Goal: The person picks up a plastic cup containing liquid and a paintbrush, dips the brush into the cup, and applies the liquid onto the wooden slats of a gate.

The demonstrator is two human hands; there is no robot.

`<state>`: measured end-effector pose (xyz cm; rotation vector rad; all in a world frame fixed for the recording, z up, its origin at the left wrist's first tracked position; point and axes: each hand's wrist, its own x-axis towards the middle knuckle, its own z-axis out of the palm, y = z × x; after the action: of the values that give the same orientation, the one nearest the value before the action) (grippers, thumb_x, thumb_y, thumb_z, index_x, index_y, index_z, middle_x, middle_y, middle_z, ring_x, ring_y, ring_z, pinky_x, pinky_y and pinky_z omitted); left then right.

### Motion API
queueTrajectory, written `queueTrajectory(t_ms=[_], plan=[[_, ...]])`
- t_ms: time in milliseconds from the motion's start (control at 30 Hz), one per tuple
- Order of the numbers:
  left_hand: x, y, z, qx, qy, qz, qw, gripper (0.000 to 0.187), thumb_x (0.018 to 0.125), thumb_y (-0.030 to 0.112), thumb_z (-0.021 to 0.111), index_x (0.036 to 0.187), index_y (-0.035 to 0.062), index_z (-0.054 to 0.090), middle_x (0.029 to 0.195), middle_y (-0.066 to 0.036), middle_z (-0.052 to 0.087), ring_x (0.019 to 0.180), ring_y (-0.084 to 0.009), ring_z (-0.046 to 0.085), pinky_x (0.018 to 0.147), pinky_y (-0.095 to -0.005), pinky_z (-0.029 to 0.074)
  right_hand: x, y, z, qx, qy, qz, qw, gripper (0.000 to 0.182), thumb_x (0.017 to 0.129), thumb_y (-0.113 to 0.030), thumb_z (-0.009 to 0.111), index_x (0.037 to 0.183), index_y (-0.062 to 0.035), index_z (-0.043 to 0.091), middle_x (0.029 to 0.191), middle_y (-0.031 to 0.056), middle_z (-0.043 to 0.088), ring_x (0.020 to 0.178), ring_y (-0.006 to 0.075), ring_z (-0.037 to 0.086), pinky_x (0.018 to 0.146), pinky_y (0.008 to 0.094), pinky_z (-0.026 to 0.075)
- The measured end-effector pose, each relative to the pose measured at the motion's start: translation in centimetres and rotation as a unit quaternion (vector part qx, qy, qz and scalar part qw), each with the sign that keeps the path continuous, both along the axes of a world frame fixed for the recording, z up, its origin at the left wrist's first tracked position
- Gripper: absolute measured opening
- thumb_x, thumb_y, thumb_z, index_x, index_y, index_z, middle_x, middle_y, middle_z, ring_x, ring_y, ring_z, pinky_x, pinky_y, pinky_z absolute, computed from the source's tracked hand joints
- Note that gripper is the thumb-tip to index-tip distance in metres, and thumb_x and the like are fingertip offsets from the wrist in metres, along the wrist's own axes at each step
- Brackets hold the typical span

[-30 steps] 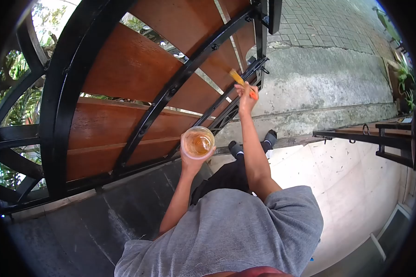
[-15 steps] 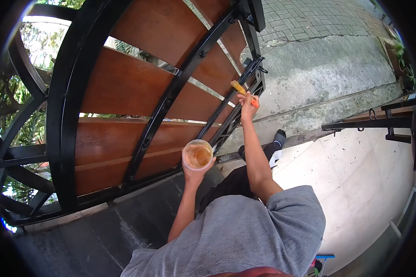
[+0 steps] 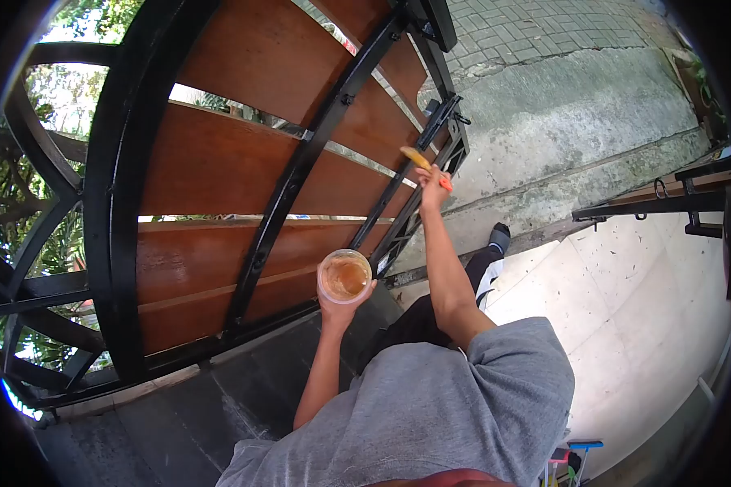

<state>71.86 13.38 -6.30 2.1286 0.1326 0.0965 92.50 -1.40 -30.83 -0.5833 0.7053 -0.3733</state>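
My left hand is wrapped round a clear plastic cup with some amber-brown liquid in its bottom, held upright in front of the gate's lower boards. In my right hand is a paintbrush with an orange handle, its pale bristles pointing up and left toward the gate. The bristles overlap the far end of the boards in this view. The gate has reddish-brown wooden boards with gaps between them, set in a black metal frame.
Dark tiles lie below the gate, and pale tiles spread to the right. A concrete ramp leads out to brick paving. Another black-framed gate part juts in from the right. Blue-headed cleaning tools stand at the lower right.
The brush has shifted slightly left and tilted flatter toward the boards. The cup stays nearly in place. The view has turned slightly, showing more of the cleaning tools.
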Motion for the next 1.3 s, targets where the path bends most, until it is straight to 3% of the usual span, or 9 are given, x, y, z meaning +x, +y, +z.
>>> queueTrajectory(t_ms=[167, 300, 500, 600, 700, 833, 967, 1133, 1300], plan=[[0.0, -0.2, -0.5, -0.002, 0.008, -0.014, 1.000, 0.073, 0.062, 0.002, 0.088, 0.121, 0.0049, 0.045, 0.111, -0.008, 0.057, 0.102, -0.0179, 0.059, 0.092, -0.0321, 0.050, 1.2, 0.1, 3.7, -0.049, -0.061, 0.058, 0.995, 0.019, 0.098, -0.016, 0.055, 0.086, -0.0075, 0.044, 0.079, 0.0215, 0.071, 0.055, 0.0114, 0.058, 0.050, 0.0227, 0.040], [0.4, -0.8, -0.4, 0.007, 0.006, -0.030, 1.000, 0.072, 0.062, 0.002, 0.088, 0.119, 0.0052, 0.045, 0.109, -0.008, 0.057, 0.101, -0.0179, 0.060, 0.091, -0.0315, 0.051, 1.6, -1.2, 9.0, 0.094, -0.202, 0.019, 0.975, 0.021, 0.097, -0.015, 0.059, 0.085, -0.0072, 0.043, 0.080, 0.0222, 0.071, 0.057, 0.0131, 0.057, 0.053, 0.0234, 0.042], [1.3, -1.4, 0.4, 0.013, 0.008, -0.049, 0.999, 0.071, 0.063, 0.005, 0.089, 0.119, 0.0059, 0.045, 0.108, -0.007, 0.057, 0.100, -0.0188, 0.059, 0.091, -0.0330, 0.049, 1.3, -0.9, 1.1, -0.008, -0.002, 0.029, 1.000, 0.021, 0.099, -0.018, 0.055, 0.085, -0.0076, 0.042, 0.078, 0.0192, 0.071, 0.053, 0.0119, 0.057, 0.048, 0.0217, 0.039], [1.8, -1.2, 1.1, 0.018, 0.002, -0.032, 0.999, 0.069, 0.062, 0.006, 0.090, 0.117, 0.0053, 0.048, 0.107, -0.008, 0.057, 0.100, -0.0189, 0.058, 0.091, -0.0333, 0.048, 1.7, -1.4, 0.2, -0.074, -0.026, -0.038, 0.996, 0.021, 0.099, -0.017, 0.055, 0.085, -0.0075, 0.044, 0.075, 0.0181, 0.071, 0.053, 0.0098, 0.056, 0.048, 0.0214, 0.040], [1.5, -1.0, 0.9, 0.001, 0.023, -0.026, 0.999, 0.067, 0.062, 0.006, 0.090, 0.115, 0.0051, 0.049, 0.107, -0.008, 0.058, 0.101, -0.0188, 0.058, 0.091, -0.0332, 0.047, 2.6, -0.5, 1.2, -0.132, -0.075, 0.053, 0.987, 0.021, 0.098, -0.016, 0.057, 0.084, -0.0081, 0.044, 0.074, 0.0173, 0.071, 0.054, 0.0099, 0.056, 0.050, 0.0211, 0.041], [1.6, -1.0, 0.4, -0.009, 0.024, -0.027, 0.999, 0.067, 0.062, 0.006, 0.090, 0.115, 0.0053, 0.048, 0.108, -0.008, 0.057, 0.101, -0.0186, 0.058, 0.091, -0.0328, 0.047, 2.2, -2.4, 5.5, 0.140, -0.161, -0.001, 0.977, 0.021, 0.098, -0.017, 0.058, 0.085, -0.0074, 0.044, 0.076, 0.0182, 0.071, 0.052, 0.0120, 0.056, 0.049, 0.0215, 0.040], [1.6, -1.5, 0.4, -0.010, 0.020, -0.045, 0.999, 0.068, 0.063, 0.005, 0.089, 0.117, 0.0055, 0.047, 0.107, -0.008, 0.057, 0.100, -0.0182, 0.058, 0.090, -0.0323, 0.048, 1.2, -1.3, 1.0, -0.012, -0.060, 0.064, 0.996, 0.021, 0.099, -0.018, 0.056, 0.086, -0.0073, 0.044, 0.078, 0.0200, 0.071, 0.053, 0.0123, 0.057, 0.049, 0.0224, 0.040], [1.9, -0.8, 0.2, -0.005, 0.016, -0.049, 0.999, 0.069, 0.064, 0.003, 0.088, 0.118, 0.0060, 0.046, 0.107, -0.007, 0.058, 0.098, -0.0169, 0.060, 0.088, -0.0313, 0.051, 1.4, -0.5, -1.2, -0.030, -0.014, -0.010, 0.999, 0.020, 0.099, -0.017, 0.055, 0.086, -0.0062, 0.044, 0.075, 0.0193, 0.070, 0.054, 0.0116, 0.058, 0.049, 0.0226, 0.041], [1.7, -0.3, -0.5, -0.010, 0.013, -0.042, 0.999, 0.069, 0.064, 0.002, 0.088, 0.118, 0.0058, 0.046, 0.106, -0.007, 0.058, 0.097, -0.0171, 0.061, 0.087, -0.0312, 0.052, 0.9, -2.1, -1.0, -0.016, -0.037, 0.093, 0.995, 0.017, 0.099, -0.016, 0.055, 0.089, -0.0049, 0.046, 0.075, 0.0194, 0.070, 0.055, 0.0134, 0.060, 0.050, 0.0225, 0.044]])
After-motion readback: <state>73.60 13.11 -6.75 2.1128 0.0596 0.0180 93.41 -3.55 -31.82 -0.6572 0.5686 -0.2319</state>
